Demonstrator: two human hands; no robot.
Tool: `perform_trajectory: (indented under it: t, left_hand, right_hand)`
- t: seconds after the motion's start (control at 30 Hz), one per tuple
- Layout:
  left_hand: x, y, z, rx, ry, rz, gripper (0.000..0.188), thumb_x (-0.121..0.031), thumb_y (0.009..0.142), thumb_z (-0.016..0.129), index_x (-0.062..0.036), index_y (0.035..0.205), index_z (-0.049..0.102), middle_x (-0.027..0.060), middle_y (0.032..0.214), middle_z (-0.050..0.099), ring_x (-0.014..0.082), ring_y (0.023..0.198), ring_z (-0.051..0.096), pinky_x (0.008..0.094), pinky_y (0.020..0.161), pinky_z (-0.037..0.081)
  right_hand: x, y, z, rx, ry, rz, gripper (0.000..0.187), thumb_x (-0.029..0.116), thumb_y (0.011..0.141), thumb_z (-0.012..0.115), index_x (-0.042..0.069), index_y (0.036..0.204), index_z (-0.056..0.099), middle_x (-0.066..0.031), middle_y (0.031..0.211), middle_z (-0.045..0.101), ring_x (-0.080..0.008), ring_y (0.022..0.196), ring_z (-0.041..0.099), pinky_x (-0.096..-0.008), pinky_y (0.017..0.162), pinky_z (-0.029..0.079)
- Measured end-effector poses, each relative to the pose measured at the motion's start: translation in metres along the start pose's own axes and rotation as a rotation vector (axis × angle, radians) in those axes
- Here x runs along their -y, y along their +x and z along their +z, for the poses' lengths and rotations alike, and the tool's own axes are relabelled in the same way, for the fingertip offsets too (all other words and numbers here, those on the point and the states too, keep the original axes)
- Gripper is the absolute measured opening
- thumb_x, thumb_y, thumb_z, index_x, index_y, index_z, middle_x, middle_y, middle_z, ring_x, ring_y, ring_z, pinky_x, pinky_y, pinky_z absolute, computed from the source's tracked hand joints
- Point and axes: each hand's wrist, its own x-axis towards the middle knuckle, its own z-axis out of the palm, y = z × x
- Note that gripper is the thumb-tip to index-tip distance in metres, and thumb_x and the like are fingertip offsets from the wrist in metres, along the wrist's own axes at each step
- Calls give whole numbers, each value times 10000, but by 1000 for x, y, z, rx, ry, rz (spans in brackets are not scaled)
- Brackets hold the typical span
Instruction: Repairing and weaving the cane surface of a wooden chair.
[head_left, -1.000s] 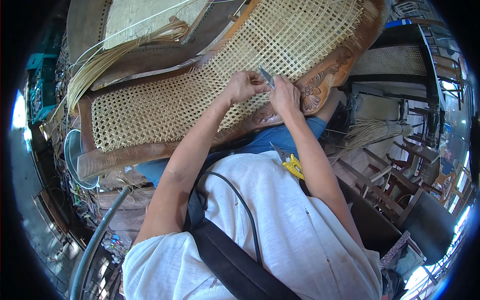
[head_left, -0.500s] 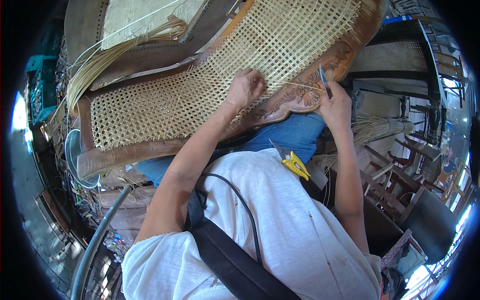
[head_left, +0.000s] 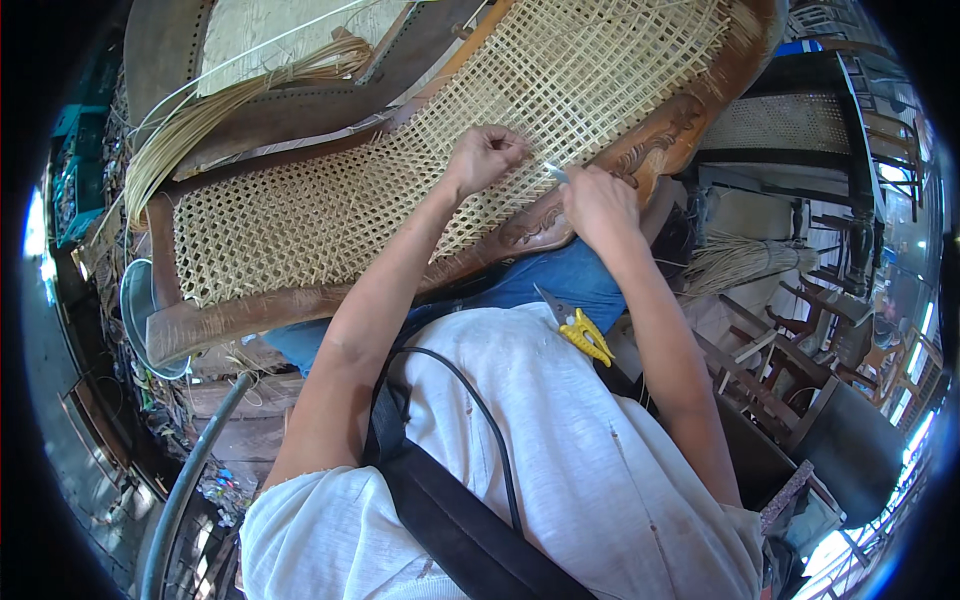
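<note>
A wooden chair frame with woven cane webbing (head_left: 330,220) lies across my lap. Over the webbing, my left hand (head_left: 487,158) is closed, thumb and fingertips pinched together; whatever is between them is too small to make out. My right hand (head_left: 602,205) is wrapped round a knife (head_left: 556,173), its handle hidden in the fist. The pale metal tip points left at the webbing, just right of my left fingertips. Beneath that hand runs the carved wooden rail (head_left: 535,228) of the frame.
Yellow-handled snips (head_left: 584,336) rest on my lap against the shirt. A bundle of cane strands (head_left: 190,135) hangs over another frame at the upper left. More cane (head_left: 750,262) lies at the right, near stacked chair parts (head_left: 790,385). A bucket (head_left: 140,310) stands left.
My right hand has moved left with the knife, from beyond the carved rail to close beside my left hand. The blade now points left instead of up. My left hand has shifted slightly up.
</note>
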Motion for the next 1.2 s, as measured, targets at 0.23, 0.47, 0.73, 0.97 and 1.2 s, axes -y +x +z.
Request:
perform_trajectory:
  t: [0.23, 0.47, 0.73, 0.97, 1.2]
  left_hand:
    - [15, 2, 3, -104, 185, 82, 180, -190, 790, 694, -30, 863, 732, 100, 733, 697, 169, 663, 657, 311, 661, 536]
    - [8, 7, 5, 71, 283, 178, 165, -200, 839, 726, -56, 919, 738, 81, 821, 706, 162, 751, 661, 314, 694, 531]
    - [12, 17, -11, 171, 277, 79, 181, -184, 889, 690, -23, 970, 701, 65, 864, 708, 110, 780, 636, 256, 682, 511]
    - [0, 19, 1, 240, 389, 252, 171, -182, 895, 676, -24, 953, 707, 68, 877, 714, 161, 842, 678, 316, 734, 543]
    - [13, 5, 9, 57, 232, 149, 198, -220, 854, 681, -48, 935, 737, 109, 798, 725, 224, 745, 701, 335, 709, 555]
  right_hand:
    - [12, 21, 14, 16, -82, -53, 191, 108, 869, 538, -22, 914, 669, -260, 909, 693, -413, 842, 692, -486, 773, 546]
    - [10, 21, 12, 42, 111, 95, 222, 170, 876, 620, 16, 1032, 658, -256, 972, 694, -434, 962, 666, -518, 859, 509]
    - [-1, 29, 11, 55, 185, 114, 244, 215, 850, 678, 38, 1017, 692, -242, 1035, 692, -414, 1024, 652, -497, 907, 499]
    - [-3, 29, 4, 104, 179, 115, 258, 223, 853, 672, 41, 1035, 680, -226, 1052, 696, -400, 1034, 655, -496, 897, 503]
    - [-2, 12, 13, -58, 116, 120, 281, 232, 869, 660, 45, 1072, 608, -224, 1042, 679, -411, 984, 662, -523, 850, 507]
